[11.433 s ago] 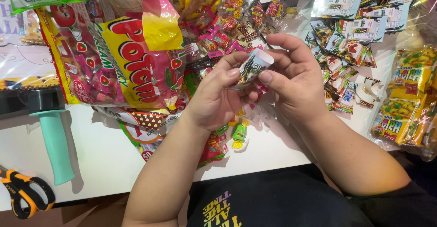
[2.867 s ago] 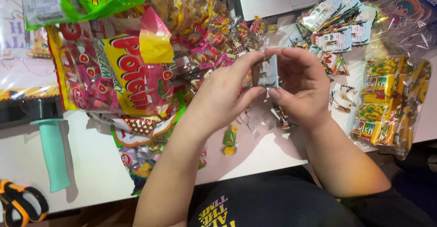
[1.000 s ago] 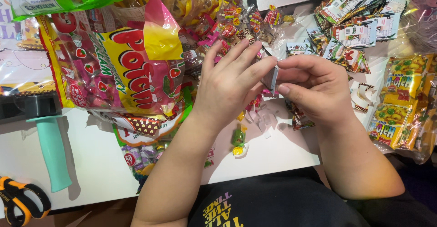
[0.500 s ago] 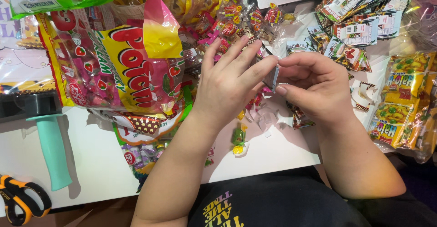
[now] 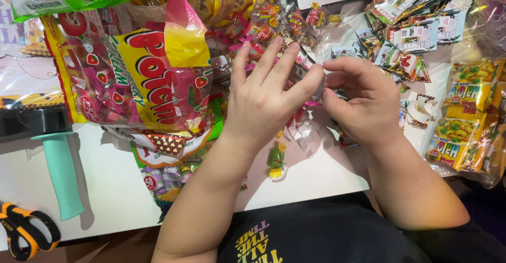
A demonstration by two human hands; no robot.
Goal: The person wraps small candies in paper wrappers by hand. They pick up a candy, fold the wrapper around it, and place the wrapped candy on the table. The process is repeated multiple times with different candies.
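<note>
A: What is held at the centre of the frame?

B: A small clear-wrapped packet (image 5: 320, 86) is pinched between the left hand (image 5: 263, 102) and the right hand (image 5: 363, 105), just above the white table (image 5: 113, 189). Only a sliver of it is seen between the fingertips, so its kind cannot be told.

A: How are the hands closed?

B: The left thumb is pressed against the packet while the other left fingers are spread and raised. The right fingers are curled in tightly around its other edge.

A: What is laid around them?

B: A large red and yellow candy bag (image 5: 137, 78) is seen at upper left, touching the left wrist. A green-wrapped sweet (image 5: 276, 158) is set on the table below the hands. Small printed sachets (image 5: 416, 26) are piled at upper right, and yellow snack packs (image 5: 464, 120) are stacked at the right edge. A teal-handled tool (image 5: 60, 171) and orange-handled scissors (image 5: 23, 234) are placed at lower left, well apart from both hands.
</note>
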